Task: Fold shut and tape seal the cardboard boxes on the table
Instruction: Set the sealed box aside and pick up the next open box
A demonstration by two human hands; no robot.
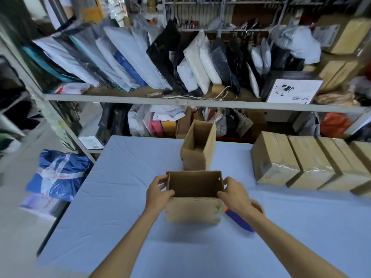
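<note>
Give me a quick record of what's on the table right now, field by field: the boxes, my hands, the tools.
near box: top open, held by both side walls
left hand: grips the near box's left wall
right hand: grips its right wall
far box: top open, stands behind the near box, untouched
sealed boxes: row on the table's right side, taped
tape roll: partly hidden behind the right wrist
blue-handled tool: lies right of the near box
table: blue cover
</note>
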